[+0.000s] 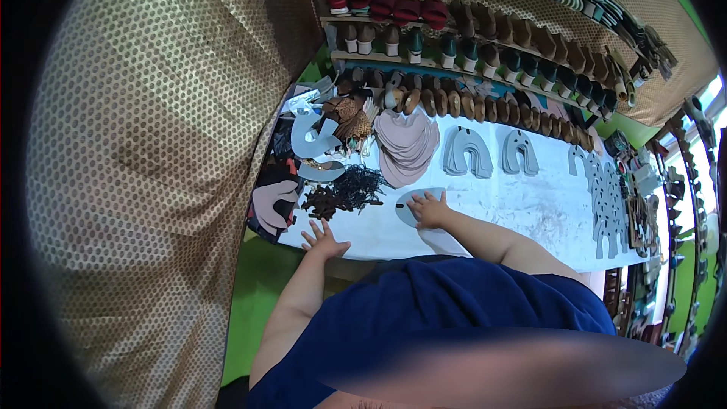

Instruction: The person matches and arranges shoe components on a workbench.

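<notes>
**Both palms down on the white bench**

Right hand (430,210) is flat on a pale grey oval cut-out (409,204), fingers spread over its right half, nothing gripped. The oval lies on the white worktable (530,212), near the front edge and just right of centre of the cluttered end. Left hand (324,239) is down too, fingers splayed wide on bare tabletop close to the near edge, empty, and well apart from the oval.

Just beyond the left hand sits a dark tangle of straps (348,191), and left of that a few pinkish sole shapes (273,208) at the table's corner. Further back, a fanned stack of pink insole pieces (407,144) rests beside grey arch-shaped cut-outs (468,153). More spotted grey pieces (606,197) trail off to the right. Behind the table, shelves (485,53) carry rows of shoe lasts and heels, red ones top left. A patterned curtain (151,167) fills the left side
</notes>
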### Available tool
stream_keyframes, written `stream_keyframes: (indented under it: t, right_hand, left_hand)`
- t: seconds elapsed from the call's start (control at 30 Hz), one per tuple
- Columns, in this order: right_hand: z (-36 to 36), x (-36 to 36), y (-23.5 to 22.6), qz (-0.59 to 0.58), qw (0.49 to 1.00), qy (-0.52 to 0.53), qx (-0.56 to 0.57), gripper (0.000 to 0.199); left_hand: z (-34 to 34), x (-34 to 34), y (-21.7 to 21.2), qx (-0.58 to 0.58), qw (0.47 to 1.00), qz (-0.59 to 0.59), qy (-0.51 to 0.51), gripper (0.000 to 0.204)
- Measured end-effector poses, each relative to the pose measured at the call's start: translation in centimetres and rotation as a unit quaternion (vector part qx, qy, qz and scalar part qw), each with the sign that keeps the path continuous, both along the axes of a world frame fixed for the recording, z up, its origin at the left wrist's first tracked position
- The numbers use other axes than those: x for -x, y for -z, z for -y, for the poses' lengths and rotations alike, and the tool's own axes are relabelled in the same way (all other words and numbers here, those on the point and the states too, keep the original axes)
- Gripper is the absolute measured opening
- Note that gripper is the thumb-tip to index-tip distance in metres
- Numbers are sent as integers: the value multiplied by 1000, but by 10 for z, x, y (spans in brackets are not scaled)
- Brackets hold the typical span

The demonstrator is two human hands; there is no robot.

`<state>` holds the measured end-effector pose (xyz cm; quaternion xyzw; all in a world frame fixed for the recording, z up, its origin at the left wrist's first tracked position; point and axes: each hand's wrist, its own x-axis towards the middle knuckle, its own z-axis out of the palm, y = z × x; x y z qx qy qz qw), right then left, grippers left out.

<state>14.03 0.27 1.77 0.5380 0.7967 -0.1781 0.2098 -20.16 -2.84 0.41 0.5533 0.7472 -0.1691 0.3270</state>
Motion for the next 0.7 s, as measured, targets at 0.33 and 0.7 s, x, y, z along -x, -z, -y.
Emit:
stream_keyframes:
  t: [0.33, 0.7]
  right_hand:
    - [4, -9, 21, -91, 995, 46, 7, 89]
    - [-1, -1, 8, -131, 986, 102, -18, 73]
  left_hand:
    - [1, 3, 2, -6, 1000, 1, 8, 128]
    - [0, 3, -2, 8, 1000, 8, 10, 128]
